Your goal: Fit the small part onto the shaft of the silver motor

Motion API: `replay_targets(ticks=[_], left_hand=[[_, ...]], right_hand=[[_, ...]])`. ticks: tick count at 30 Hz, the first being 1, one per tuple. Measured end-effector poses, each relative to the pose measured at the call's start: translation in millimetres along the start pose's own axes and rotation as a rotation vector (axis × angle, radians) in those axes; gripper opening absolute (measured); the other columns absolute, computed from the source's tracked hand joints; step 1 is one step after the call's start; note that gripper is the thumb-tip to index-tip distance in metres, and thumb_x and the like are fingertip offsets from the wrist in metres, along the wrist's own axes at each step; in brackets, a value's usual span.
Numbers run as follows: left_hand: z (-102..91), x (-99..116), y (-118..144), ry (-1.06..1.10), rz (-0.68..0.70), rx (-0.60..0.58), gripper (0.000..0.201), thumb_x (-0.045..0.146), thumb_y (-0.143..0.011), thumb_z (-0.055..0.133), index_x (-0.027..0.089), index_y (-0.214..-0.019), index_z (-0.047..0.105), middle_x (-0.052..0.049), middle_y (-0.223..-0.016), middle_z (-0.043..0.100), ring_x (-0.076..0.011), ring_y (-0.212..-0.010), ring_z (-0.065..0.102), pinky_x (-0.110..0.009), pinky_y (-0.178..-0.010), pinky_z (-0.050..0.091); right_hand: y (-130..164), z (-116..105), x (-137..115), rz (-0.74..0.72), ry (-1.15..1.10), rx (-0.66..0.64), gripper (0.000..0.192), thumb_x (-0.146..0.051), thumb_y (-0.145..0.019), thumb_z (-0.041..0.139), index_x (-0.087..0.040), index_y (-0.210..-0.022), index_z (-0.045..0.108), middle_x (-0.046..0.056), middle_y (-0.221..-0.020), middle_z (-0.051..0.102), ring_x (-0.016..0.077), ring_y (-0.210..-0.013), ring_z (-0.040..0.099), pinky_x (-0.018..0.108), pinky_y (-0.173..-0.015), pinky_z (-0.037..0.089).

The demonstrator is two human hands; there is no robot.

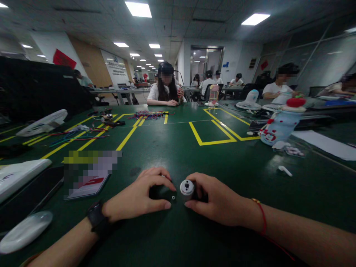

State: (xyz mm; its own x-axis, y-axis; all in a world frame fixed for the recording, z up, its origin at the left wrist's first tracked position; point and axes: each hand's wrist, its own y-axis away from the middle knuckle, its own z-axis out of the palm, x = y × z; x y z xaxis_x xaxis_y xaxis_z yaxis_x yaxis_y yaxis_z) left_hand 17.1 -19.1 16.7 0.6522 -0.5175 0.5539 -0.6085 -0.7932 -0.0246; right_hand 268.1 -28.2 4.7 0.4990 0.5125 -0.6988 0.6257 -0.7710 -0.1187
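The silver metal cylinder [187,188] stands upright, gripped by the right hand [218,198] apparently for steadiness, while the left hand [140,194] curves, unclosed, beside a tiny metal ring [173,197].

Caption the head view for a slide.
Right hand holds a silver cylinder at a green table; left hand curves open beside a tiny part.

Angles left forearm [66,237] and right forearm [300,226] inward. Curves left hand [144,191] into a loose C, with fingertips [172,187] apart from thumb [166,204]. Bends right hand [218,200] into a grip.
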Motion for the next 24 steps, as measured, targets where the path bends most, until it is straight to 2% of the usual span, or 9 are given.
replay_targets(ticks=[4, 10, 12, 18, 21, 24], left_hand=[[5.2, 7, -2, 0.082, 0.031, 0.036, 0.010, 0.029, -0.082, 0.070, 0.027, -0.091, 0.071, -0.001, -0.107, 0.059, -0.0226, -0.105, 0.055, -0.041, -0.096, 0.038], [8.0, 21, -5, 0.289, 0.041, 0.338, 0.014, 0.027, -0.090, 0.060, 0.029, -0.101, 0.070, 0.000, -0.102, 0.059, -0.0167, -0.095, 0.058, -0.031, -0.083, 0.045], [10.4, 28, -5, 0.278, 0.051, 0.382, 0.016, 0.027, -0.090, 0.061, 0.031, -0.103, 0.070, 0.000, -0.101, 0.059, -0.0162, -0.093, 0.058, -0.030, -0.082, 0.046], [15.4, 43, -7, 0.192, 0.086, 0.322, 0.021, 0.023, -0.092, 0.056, 0.031, -0.107, 0.071, 0.000, -0.098, 0.059, -0.0160, -0.091, 0.058, -0.029, -0.079, 0.046], [15.4, 43, -6, 0.189, 0.103, 0.300, 0.024, 0.023, -0.093, 0.055, 0.032, -0.110, 0.069, -0.001, -0.102, 0.059, -0.0169, -0.095, 0.057, -0.030, -0.083, 0.046], [13.9, 35, -6, 0.223, 0.051, 0.322, 0.025, 0.028, -0.093, 0.053, 0.032, -0.114, 0.066, -0.001, -0.106, 0.060, -0.0184, -0.099, 0.057, -0.032, -0.087, 0.044]], right_hand=[[0, 1, 1, -0.002, -0.001, -0.001, 0.034, -0.028, -0.079, 0.068, -0.022, -0.109, 0.054, 0.000, -0.088, 0.060, 0.0140, -0.070, 0.053, 0.027, -0.060, 0.041], [-1, 2, 1, -0.025, 0.011, 0.006, 0.034, -0.027, -0.079, 0.067, -0.023, -0.109, 0.053, -0.002, -0.086, 0.058, 0.0132, -0.069, 0.052, 0.026, -0.059, 0.039], [-2, 2, 1, -0.048, 0.031, 0.022, 0.031, -0.027, -0.079, 0.068, -0.022, -0.106, 0.054, -0.002, -0.083, 0.056, 0.0126, -0.067, 0.050, 0.026, -0.058, 0.037], [-2, 3, -2, -0.072, 0.043, 0.044, 0.028, -0.026, -0.079, 0.067, -0.020, -0.102, 0.054, -0.003, -0.080, 0.053, 0.0116, -0.065, 0.047, 0.025, -0.057, 0.035], [-3, 2, -3, -0.066, 0.041, 0.038, 0.028, -0.025, -0.078, 0.068, -0.020, -0.103, 0.054, -0.002, -0.081, 0.054, 0.0119, -0.067, 0.047, 0.025, -0.058, 0.035], [-2, 2, -2, -0.061, 0.037, 0.034, 0.034, -0.025, -0.078, 0.068, -0.021, -0.109, 0.054, -0.002, -0.085, 0.056, 0.0125, -0.069, 0.049, 0.026, -0.060, 0.036]])
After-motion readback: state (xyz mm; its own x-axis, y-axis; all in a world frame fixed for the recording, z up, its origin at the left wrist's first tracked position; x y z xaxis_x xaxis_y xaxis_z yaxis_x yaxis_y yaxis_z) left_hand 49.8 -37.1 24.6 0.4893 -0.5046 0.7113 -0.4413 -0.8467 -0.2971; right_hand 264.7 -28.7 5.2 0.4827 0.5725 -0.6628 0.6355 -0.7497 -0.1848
